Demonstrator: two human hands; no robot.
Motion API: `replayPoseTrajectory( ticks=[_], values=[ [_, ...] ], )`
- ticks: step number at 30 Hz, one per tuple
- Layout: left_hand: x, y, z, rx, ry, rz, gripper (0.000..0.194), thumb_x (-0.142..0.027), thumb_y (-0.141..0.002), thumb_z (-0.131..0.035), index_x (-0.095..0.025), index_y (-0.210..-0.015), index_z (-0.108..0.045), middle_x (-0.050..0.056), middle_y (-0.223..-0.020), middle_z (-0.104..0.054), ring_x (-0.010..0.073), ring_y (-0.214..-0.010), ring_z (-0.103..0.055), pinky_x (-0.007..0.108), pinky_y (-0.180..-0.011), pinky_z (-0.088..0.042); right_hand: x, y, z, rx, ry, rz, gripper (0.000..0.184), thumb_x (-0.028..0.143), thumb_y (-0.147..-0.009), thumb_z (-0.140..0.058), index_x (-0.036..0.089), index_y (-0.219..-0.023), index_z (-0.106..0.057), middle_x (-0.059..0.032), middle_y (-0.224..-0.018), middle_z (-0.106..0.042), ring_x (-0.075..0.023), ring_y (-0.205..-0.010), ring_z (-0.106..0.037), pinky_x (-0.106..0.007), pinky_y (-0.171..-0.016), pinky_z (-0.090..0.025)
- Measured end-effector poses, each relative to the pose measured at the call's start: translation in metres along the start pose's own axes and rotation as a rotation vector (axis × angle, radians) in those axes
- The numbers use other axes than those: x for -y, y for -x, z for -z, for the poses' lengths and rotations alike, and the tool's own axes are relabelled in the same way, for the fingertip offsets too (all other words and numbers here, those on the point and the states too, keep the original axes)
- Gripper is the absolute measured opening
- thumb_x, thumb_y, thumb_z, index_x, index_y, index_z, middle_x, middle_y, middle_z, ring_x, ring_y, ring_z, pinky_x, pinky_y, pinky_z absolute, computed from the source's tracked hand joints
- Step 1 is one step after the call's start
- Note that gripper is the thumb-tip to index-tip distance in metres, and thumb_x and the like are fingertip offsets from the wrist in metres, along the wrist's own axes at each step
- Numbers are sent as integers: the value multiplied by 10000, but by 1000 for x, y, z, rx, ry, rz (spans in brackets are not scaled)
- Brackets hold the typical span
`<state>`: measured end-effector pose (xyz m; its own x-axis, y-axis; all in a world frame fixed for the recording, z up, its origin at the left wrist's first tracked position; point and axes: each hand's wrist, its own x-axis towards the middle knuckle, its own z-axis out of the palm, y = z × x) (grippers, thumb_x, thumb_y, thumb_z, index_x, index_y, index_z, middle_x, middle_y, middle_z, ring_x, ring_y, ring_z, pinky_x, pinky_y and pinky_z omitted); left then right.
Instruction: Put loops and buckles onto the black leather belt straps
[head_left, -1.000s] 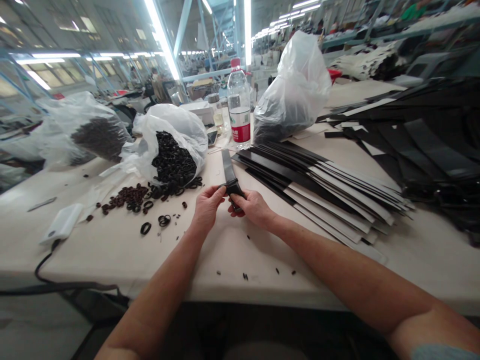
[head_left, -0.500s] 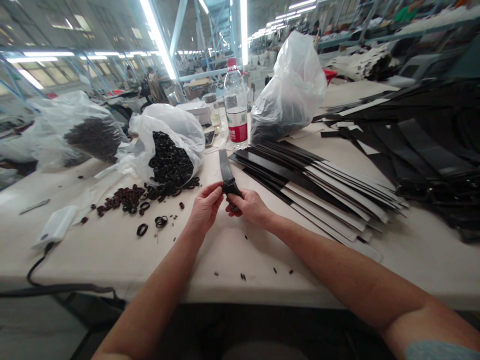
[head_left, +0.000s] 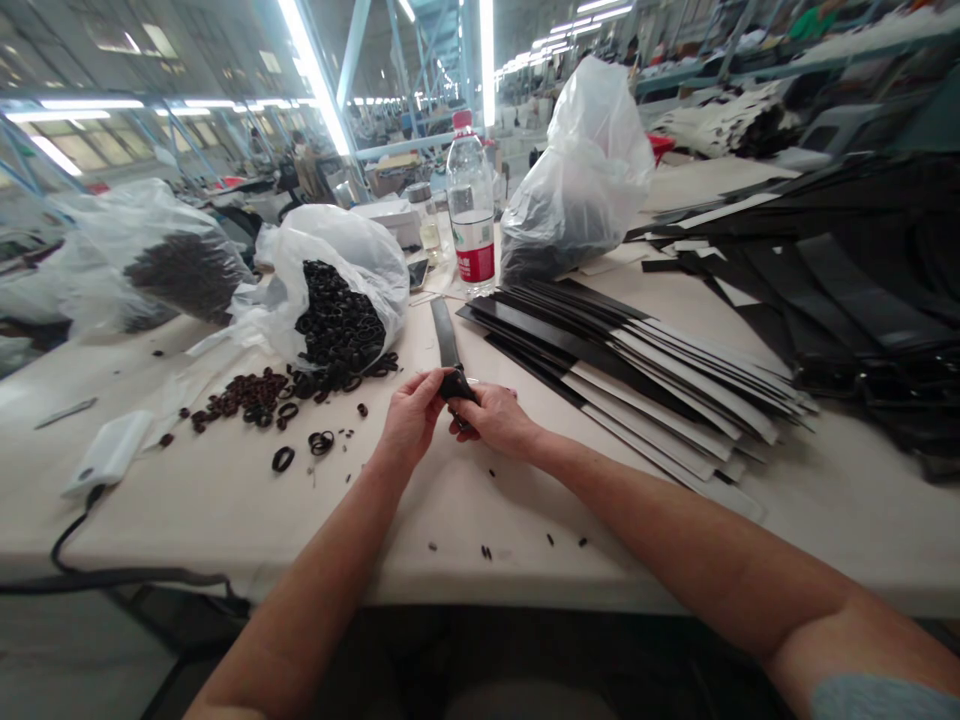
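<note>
A black belt (head_left: pixel 445 332) stretches away from me over the pale tabletop, its near end folded between my hands. My left hand (head_left: pixel 414 412) pinches the fold from the left, thumb on top. From the right, my right hand (head_left: pixel 491 414) is closed round the same end, where a bit of metal, seemingly a buckle, shows partly. The fingers hide most of that end. Left of my hands lie loose black belt loops (head_left: pixel 321 442) and a heap of brown loops (head_left: pixel 244 397). Beyond them an open plastic bag (head_left: pixel 337 240) spills many black loops.
To the right lies a fanned stack of black and white strips (head_left: pixel 600 350), with finished-looking belts (head_left: pixel 862 300) farther right. A water bottle (head_left: pixel 471 215) and a tied plastic bag (head_left: pixel 577 180) stand behind. At left are a white power unit (head_left: pixel 109 455) with cable and a thin metal tool (head_left: pixel 66 413).
The belt's folded end has turned in my fingers, so less of its black block and metal shows. My right hand has shifted slightly, and both hands keep their hold.
</note>
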<state>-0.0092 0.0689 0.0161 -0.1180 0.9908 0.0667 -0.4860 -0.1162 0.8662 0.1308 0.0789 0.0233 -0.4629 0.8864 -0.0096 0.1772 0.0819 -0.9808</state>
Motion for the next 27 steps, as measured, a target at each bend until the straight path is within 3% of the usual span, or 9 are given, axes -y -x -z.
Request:
replayPoseTrajectory(
  ticks=[3,9,22,27],
  values=[
    [-1,0,1,-15,16,1,336,-443,-659,-834,-139,-777,-756,50,-789,-739,121,-704,-658,217,-667,-521,2,1,2,12,31,-8,155,283,-929,-546,168,-835,-589,-5,-639,-662,-101,-511,-629,-166,-452,-481],
    [-7,0,6,19,16,73,291,-274,-567,-890,-126,-789,-773,61,-817,-756,134,-764,-680,219,-759,-535,14,4,8,55,-11,-152,192,264,-934,-554,149,-785,-587,12,-572,-639,-83,-455,-593,-157,-441,-474],
    [-14,-2,22,105,67,313,199,-47,-721,-751,-112,-908,-762,68,-889,-760,97,-759,-691,153,-733,-540,15,4,20,155,-96,-159,230,302,-930,-556,122,-799,-613,-17,-577,-647,-97,-459,-590,-172,-436,-476],
    [-12,-2,20,83,93,294,177,-41,-717,-771,-115,-877,-755,58,-866,-753,88,-751,-687,143,-727,-538,17,5,23,161,-105,-146,240,310,-934,-558,119,-795,-606,-21,-584,-645,-96,-474,-593,-168,-444,-471]
  ],
)
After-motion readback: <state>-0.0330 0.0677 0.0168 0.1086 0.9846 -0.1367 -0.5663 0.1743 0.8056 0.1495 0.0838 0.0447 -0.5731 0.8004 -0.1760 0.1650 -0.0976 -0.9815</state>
